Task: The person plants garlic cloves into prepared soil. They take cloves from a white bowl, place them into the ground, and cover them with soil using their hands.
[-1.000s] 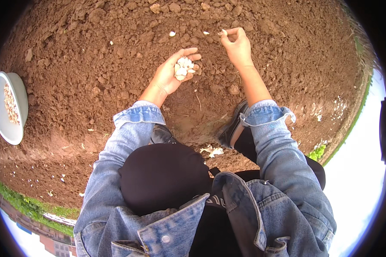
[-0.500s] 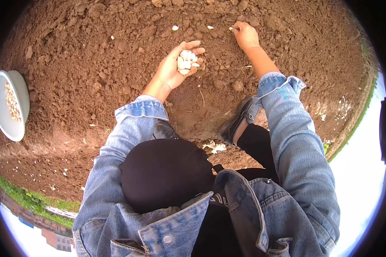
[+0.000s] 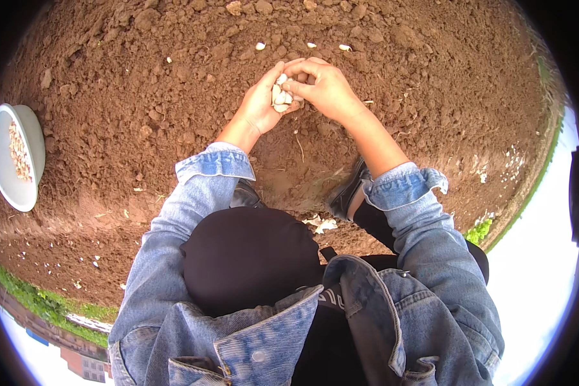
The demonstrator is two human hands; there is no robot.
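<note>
My left hand (image 3: 258, 106) is cupped around a small heap of white garlic cloves (image 3: 280, 98). Above that palm, my right hand (image 3: 325, 87) reaches in with bent fingers, thumb and fingertips closing on a clove at the top of the heap. Part of the heap is hidden beneath the right thumb. Beyond both hands, three cloves lie spaced in a row on the brown soil: a left one (image 3: 260, 46), a middle one (image 3: 311, 45) and a right one (image 3: 345, 47).
Far to the left, a pale blue-white basin (image 3: 35, 141) holds many more cloves. Loose, cloddy soil (image 3: 109, 128) surrounds me. My dark shoes (image 3: 349, 190) stand near the hands, with a whitish scrap (image 3: 321, 224) between my legs. Green plants (image 3: 51, 305) edge the lower left.
My right hand has let go of a clove on the soil, making it the third in the row, and moved back left to the heap. My left hand has barely moved.
</note>
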